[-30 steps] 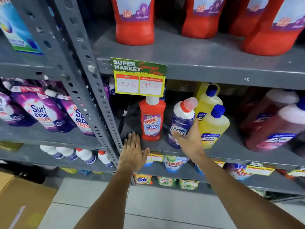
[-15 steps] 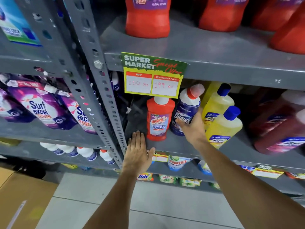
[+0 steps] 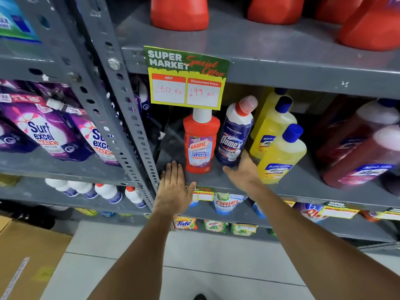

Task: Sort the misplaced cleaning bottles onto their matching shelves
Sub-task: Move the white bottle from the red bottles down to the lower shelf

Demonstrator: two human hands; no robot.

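A dark blue Domex bottle (image 3: 233,135) with a red cap leans right on the grey middle shelf (image 3: 303,187). My right hand (image 3: 244,169) grips its base from below and right. Left of it stands an orange Harpic bathroom cleaner bottle (image 3: 200,144), upright. My left hand (image 3: 174,189) lies flat on the shelf's front edge, fingers apart, just left of the Harpic bottle and holding nothing. Yellow Lizol bottles (image 3: 281,154) with blue caps stand right of the Domex bottle.
A price sign (image 3: 187,77) hangs from the upper shelf edge above the Harpic bottle. Red bottles (image 3: 359,146) fill the shelf's right end, and large red jugs (image 3: 179,14) stand above. Purple Surf Excel pouches (image 3: 41,131) are left of the grey upright post (image 3: 121,105). A cardboard box (image 3: 28,260) sits on the floor.
My right hand has moved the Domex bottle left, away from the yellow bottles and closer to the Harpic bottle. My left hand stayed flat on the shelf edge. The camera moved closer.
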